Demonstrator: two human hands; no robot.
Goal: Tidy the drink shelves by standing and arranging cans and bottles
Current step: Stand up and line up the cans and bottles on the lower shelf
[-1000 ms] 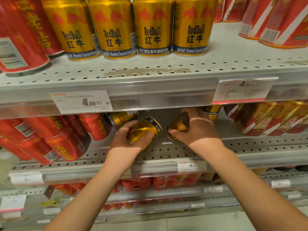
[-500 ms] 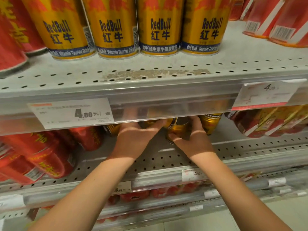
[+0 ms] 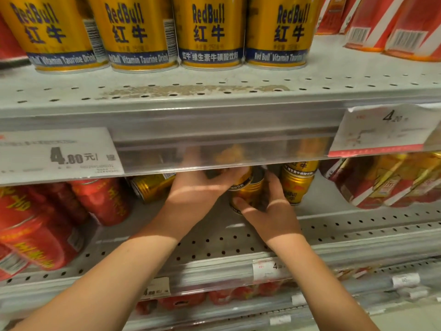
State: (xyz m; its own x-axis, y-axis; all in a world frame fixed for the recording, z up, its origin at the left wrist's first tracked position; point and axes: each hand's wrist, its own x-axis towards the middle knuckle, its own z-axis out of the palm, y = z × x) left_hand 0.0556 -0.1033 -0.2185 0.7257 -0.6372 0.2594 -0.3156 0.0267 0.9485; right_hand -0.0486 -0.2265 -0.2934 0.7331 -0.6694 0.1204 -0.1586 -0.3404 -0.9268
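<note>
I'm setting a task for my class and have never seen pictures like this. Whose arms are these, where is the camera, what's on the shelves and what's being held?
No machine: a person wears a camera on the head, looking down at their own arms. The left hand and right hand together grip a gold Red Bull can over the middle shelf; a second may be hidden between them. Above stand four upright Red Bull cans. To the left, red cans and a tipped gold can lie on their sides.
</note>
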